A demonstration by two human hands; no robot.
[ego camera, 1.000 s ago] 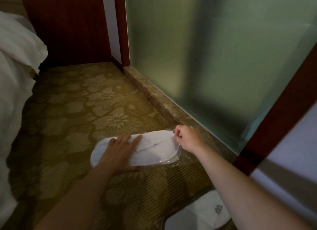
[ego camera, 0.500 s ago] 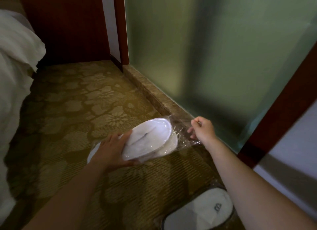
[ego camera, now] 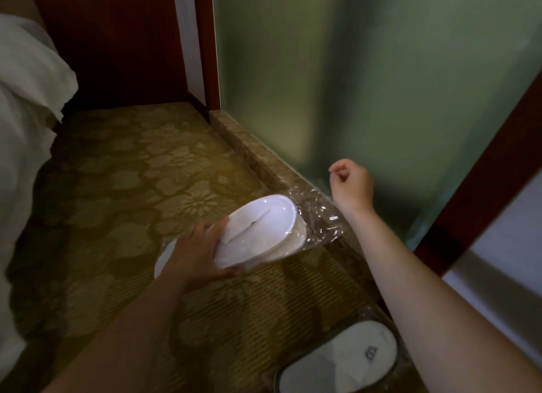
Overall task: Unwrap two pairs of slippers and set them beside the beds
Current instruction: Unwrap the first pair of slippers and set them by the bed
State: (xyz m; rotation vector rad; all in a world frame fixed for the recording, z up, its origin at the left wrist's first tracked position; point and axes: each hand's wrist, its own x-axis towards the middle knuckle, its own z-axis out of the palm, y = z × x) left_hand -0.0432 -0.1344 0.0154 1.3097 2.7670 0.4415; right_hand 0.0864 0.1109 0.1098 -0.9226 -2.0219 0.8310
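Slippers, a second wrapped pair, are lying nearest me on the carpet by its right edge, white inside clear film, with a small dark logo on the upper that I am not able to read. Just beyond, my left hand is reaching forward with the forearm low over the carpet, fingers closing around the heel end of the wrapped pair of slippers and holding it tilted above the floor, toe end raised toward the right. These two white slippers are lying stacked flat, and the plastic wrap is trailing loose and crumpled past the toes, over the stone sill along the carpet's right edge. Farther out, my right hand is hovering above that sill before the frosted glass panel, wrist bent, fingers loosely curling inward, gripping nothing. White bedding is hanging along the carpet's left edge.
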